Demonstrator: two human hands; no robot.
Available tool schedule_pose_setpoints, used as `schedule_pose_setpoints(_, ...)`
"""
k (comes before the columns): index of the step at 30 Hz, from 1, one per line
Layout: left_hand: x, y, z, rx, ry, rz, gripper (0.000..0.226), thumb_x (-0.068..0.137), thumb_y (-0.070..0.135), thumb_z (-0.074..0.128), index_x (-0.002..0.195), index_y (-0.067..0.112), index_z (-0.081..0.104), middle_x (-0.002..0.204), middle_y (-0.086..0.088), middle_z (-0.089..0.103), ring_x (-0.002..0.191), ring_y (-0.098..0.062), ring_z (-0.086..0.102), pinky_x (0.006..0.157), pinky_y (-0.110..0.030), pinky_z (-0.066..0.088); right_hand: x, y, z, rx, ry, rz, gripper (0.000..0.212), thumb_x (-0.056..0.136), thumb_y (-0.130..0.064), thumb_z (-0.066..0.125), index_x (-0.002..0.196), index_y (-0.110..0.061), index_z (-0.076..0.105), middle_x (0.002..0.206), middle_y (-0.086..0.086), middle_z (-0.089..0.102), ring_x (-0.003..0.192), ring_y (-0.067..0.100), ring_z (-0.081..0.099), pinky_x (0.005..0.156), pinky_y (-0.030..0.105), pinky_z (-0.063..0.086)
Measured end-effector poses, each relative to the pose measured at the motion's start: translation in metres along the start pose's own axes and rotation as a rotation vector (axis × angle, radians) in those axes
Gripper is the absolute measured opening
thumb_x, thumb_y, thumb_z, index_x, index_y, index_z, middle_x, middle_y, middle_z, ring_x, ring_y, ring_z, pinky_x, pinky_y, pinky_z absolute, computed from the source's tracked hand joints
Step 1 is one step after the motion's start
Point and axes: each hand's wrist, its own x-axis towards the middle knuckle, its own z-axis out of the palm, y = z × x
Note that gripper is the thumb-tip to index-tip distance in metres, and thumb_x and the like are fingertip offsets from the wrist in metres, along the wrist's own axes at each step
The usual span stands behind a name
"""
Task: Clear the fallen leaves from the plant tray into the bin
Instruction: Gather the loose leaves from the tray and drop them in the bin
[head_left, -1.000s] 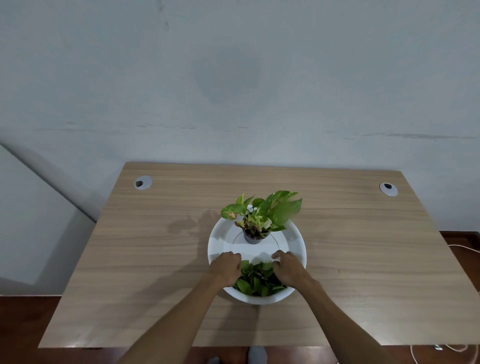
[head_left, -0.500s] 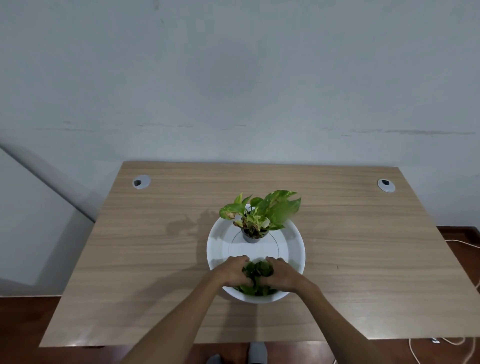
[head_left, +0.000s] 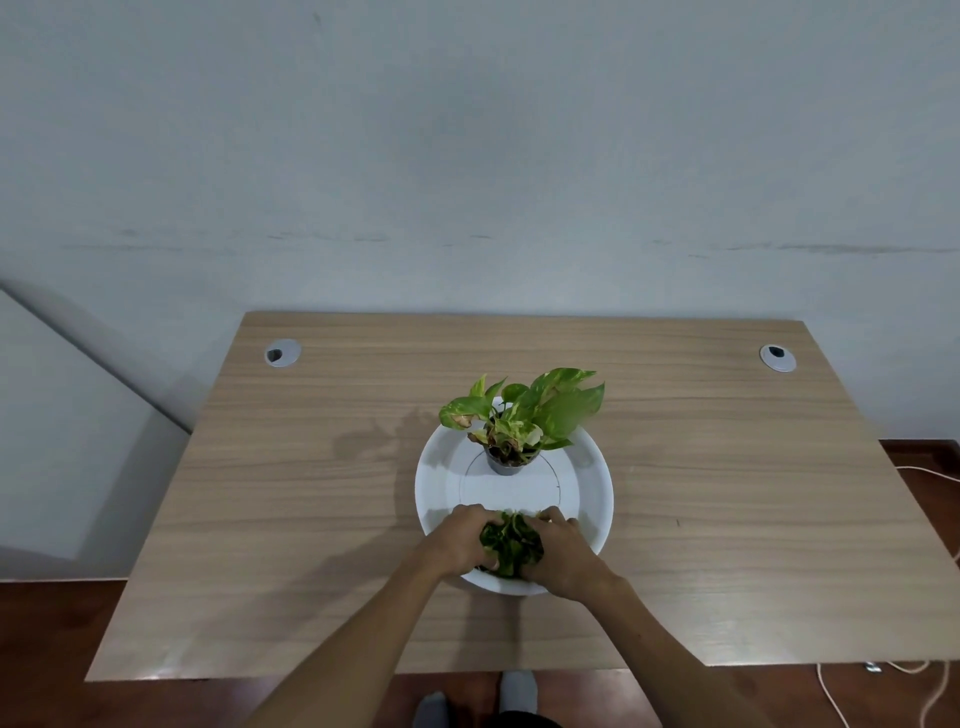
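A round white plant tray (head_left: 592, 467) sits in the middle of the wooden table (head_left: 291, 509). A small potted plant (head_left: 519, 426) with green leaves stands at the tray's far side. At the near side lies a bunch of fallen green leaves (head_left: 510, 543), pressed together between my two hands. My left hand (head_left: 457, 540) cups the bunch from the left and my right hand (head_left: 563, 556) cups it from the right, fingers curled around the leaves. No bin is in view.
Two grey cable grommets (head_left: 282, 353) (head_left: 777, 357) sit at the table's far corners. A pale wall stands behind the table. White cables (head_left: 935, 670) trail on the reddish floor at the right. My feet (head_left: 514, 691) show below the table's front edge.
My hands have drawn closer together, gathering the spread leaves into a tight bunch between them. The plant and tray have stayed in place.
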Motion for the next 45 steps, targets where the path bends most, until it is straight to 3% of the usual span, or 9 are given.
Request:
schedule_pose_setpoints(6, -0.001, -0.002, 0.002, -0.066, 0.023, -0.005, 0.074, 0.073, 0.014, 0.082, 0.137, 0.016, 0.045, 0.122, -0.011, 0.062, 0.109, -0.024, 0.060, 0.092, -0.039, 0.053, 0.001, -0.001, -0.011, 0.099, -0.058, -0.090, 0.054, 0.074, -0.039, 0.073, 0.124, -0.026, 0.059, 0.118, 0.007, 0.050, 0.109, 0.027, 0.051, 0.093, 0.035, 0.049)
schedule_pose_setpoints(10, 0.000, -0.001, 0.002, 0.004, 0.037, 0.008, 0.099, 0.071, 0.017, 0.082, 0.151, 0.020, 0.023, 0.144, -0.010, 0.042, 0.128, -0.028, 0.047, 0.102, -0.040, 0.047, 0.001, 0.003, -0.019, 0.157, -0.037, -0.077, 0.061, 0.066, -0.052, 0.078, 0.120, -0.030, 0.058, 0.109, 0.004, 0.050, 0.101, 0.020, 0.050, 0.085, 0.029, 0.048)
schedule_pose_setpoints(13, 0.001, -0.002, 0.003, 0.054, -0.015, 0.031, 0.103, 0.075, 0.021, 0.079, 0.154, 0.020, 0.013, 0.151, -0.010, 0.030, 0.136, -0.030, 0.039, 0.107, -0.040, 0.042, 0.000, 0.003, -0.020, 0.173, -0.081, -0.044, 0.079, 0.061, -0.059, 0.079, 0.132, -0.038, 0.050, 0.111, -0.002, 0.044, 0.102, 0.015, 0.046, 0.088, 0.025, 0.043)
schedule_pose_setpoints(20, 0.002, -0.004, 0.006, 0.128, -0.056, 0.066, 0.063, 0.079, 0.021, 0.075, 0.136, 0.015, 0.050, 0.123, -0.009, 0.045, 0.111, -0.026, 0.049, 0.093, -0.032, 0.044, -0.002, -0.003, -0.009, 0.116, -0.104, -0.120, 0.044, 0.068, -0.047, 0.077, 0.103, -0.025, 0.061, 0.086, -0.005, 0.053, 0.103, 0.022, 0.040, 0.089, 0.038, 0.047)
schedule_pose_setpoints(25, 0.000, -0.004, 0.011, 0.130, 0.018, 0.073, 0.040, 0.080, 0.019, 0.072, 0.118, 0.011, 0.062, 0.110, -0.011, 0.054, 0.099, -0.028, 0.054, 0.082, -0.034, 0.046, -0.001, -0.007, -0.002, 0.117, -0.042, -0.081, 0.042, 0.068, -0.046, 0.076, 0.100, -0.024, 0.061, 0.101, 0.009, 0.057, 0.098, 0.022, 0.051, 0.083, 0.032, 0.049)
schedule_pose_setpoints(31, -0.004, -0.003, 0.017, -0.044, 0.131, -0.001, 0.030, 0.076, 0.009, 0.073, 0.105, 0.008, 0.069, 0.105, -0.009, 0.064, 0.096, -0.024, 0.060, 0.079, -0.032, 0.051, 0.002, -0.009, 0.001, 0.161, 0.029, -0.023, 0.022, 0.074, -0.029, 0.071, 0.088, -0.015, 0.063, 0.085, 0.006, 0.057, 0.075, 0.019, 0.055, 0.062, 0.026, 0.044)
schedule_pose_setpoints(35, -0.004, -0.003, 0.017, -0.181, 0.158, -0.054, 0.031, 0.073, 0.006, 0.074, 0.104, 0.009, 0.073, 0.102, -0.008, 0.070, 0.094, -0.022, 0.064, 0.072, -0.023, 0.047, 0.004, -0.003, 0.000, 0.243, 0.020, -0.002, 0.026, 0.077, -0.029, 0.075, 0.091, -0.007, 0.068, 0.087, 0.014, 0.068, 0.075, 0.019, 0.056, 0.070, 0.034, 0.049)
schedule_pose_setpoints(40, -0.005, -0.003, 0.011, -0.274, 0.117, -0.068, 0.005, 0.074, 0.007, 0.075, 0.077, 0.008, 0.072, 0.078, -0.001, 0.068, 0.074, -0.012, 0.060, 0.059, -0.014, 0.042, 0.007, 0.003, -0.007, 0.407, -0.044, 0.010, 0.025, 0.078, -0.026, 0.079, 0.092, -0.005, 0.074, 0.090, 0.018, 0.074, 0.074, 0.015, 0.060, 0.078, 0.038, 0.054)
schedule_pose_setpoints(45, -0.006, 0.003, 0.003, -0.364, 0.123, -0.071, 0.029, 0.074, 0.007, 0.076, 0.053, 0.022, 0.061, 0.053, 0.015, 0.058, 0.053, 0.002, 0.052, 0.050, -0.010, 0.038, 0.005, 0.002, -0.019, 0.503, -0.058, 0.002, 0.007, 0.078, -0.019, 0.080, 0.080, -0.014, 0.075, 0.081, 0.007, 0.075, 0.072, 0.013, 0.065, 0.073, 0.029, 0.054)
